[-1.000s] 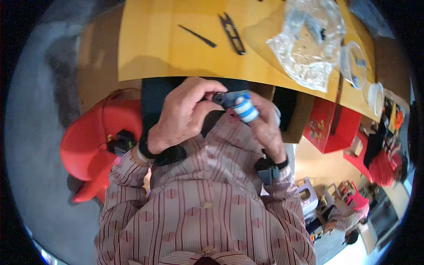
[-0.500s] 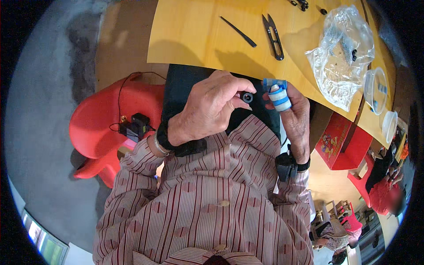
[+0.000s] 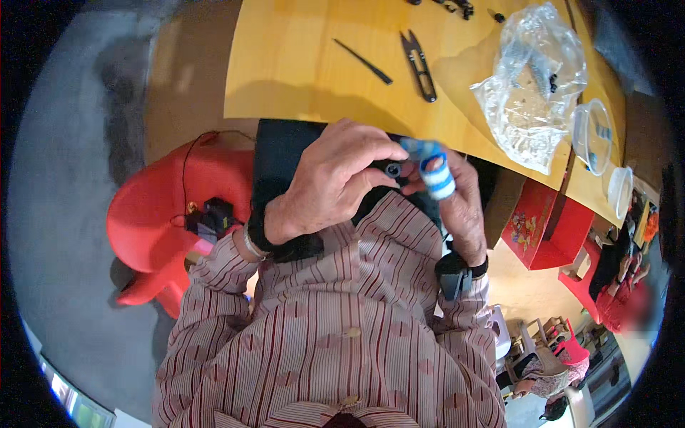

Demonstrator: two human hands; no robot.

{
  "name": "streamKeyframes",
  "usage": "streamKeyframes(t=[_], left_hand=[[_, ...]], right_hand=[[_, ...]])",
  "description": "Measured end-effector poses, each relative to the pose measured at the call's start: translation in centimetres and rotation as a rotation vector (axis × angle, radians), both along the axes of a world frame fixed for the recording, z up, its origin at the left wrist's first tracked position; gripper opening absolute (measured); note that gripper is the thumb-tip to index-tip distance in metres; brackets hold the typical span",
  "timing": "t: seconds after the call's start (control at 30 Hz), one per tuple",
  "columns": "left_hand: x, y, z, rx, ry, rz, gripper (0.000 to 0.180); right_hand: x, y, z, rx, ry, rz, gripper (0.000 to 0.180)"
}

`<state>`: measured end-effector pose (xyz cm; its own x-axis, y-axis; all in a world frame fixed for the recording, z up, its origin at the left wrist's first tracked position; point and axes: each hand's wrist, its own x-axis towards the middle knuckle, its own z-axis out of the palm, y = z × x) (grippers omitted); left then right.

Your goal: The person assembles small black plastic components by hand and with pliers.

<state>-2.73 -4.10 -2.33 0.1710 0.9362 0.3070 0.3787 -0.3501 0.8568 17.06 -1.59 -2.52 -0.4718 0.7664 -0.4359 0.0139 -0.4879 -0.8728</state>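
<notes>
My left hand [image 3: 332,175] pinches a small black cylindrical part [image 3: 393,170] between thumb and fingertips, its round hollow end showing. Close on its right is my right hand [image 3: 464,192], fingers bent in toward the part. Blue-and-white striped wraps [image 3: 437,177] cover two of its digits, partly smeared by motion. Whether its fingertips touch the black part, or hold something small, I cannot make out. Both hands are over my lap, just off the table's near edge. Beyond them on the table lie black thread snips [image 3: 419,65] and a thin black pointed tool [image 3: 364,62].
On the yellow table [image 3: 285,64], a clear plastic bag [image 3: 531,93] with small dark pieces lies at right, beside clear plastic tubs [image 3: 592,137]. Small black parts [image 3: 457,8] sit at the far edge. A red chair [image 3: 178,200] stands left, a red box [image 3: 542,225] right. People sit farther off.
My right hand has come closer to the black part in my left hand, its wrapped digits turning. The table and its things have shifted slightly left in view.
</notes>
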Motion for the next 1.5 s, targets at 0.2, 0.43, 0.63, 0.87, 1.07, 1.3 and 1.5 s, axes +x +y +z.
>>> streamKeyframes(t=[0.2,0.43,0.63,0.87,1.07,1.3,1.5], left_hand=[[1.7,0.6,-1.1,0.028,0.019,-0.092,0.034],[3.9,1.1,-1.0,-0.017,0.072,-0.243,0.044],[2.9,2.4,-1.7,-0.077,0.130,-0.235,0.036],[1.2,4.7,-1.8,-0.051,0.168,-0.197,0.023],[0.3,6.6,-2.1,-0.058,0.187,-0.125,0.018],[0.5,12.7,-2.9,0.079,0.376,0.073,0.023],[2.8,16.4,-3.6,0.191,0.662,0.118,0.040]], right_hand=[[0.5,-1.5,0.7,-0.084,0.076,-0.017,0.032],[3.6,-2.8,-0.9,-0.160,0.123,-0.147,0.031],[9.8,-2.6,-0.9,0.014,-0.324,-0.426,0.034],[17.8,-4.3,-4.9,0.060,-0.665,-0.526,0.039],[18.2,-4.1,-5.9,0.118,-0.811,-0.498,0.035],[14.3,-1.4,-2.4,0.507,-0.812,-0.494,0.027],[12.4,-0.7,-1.2,0.637,-0.850,-0.483,0.026]])
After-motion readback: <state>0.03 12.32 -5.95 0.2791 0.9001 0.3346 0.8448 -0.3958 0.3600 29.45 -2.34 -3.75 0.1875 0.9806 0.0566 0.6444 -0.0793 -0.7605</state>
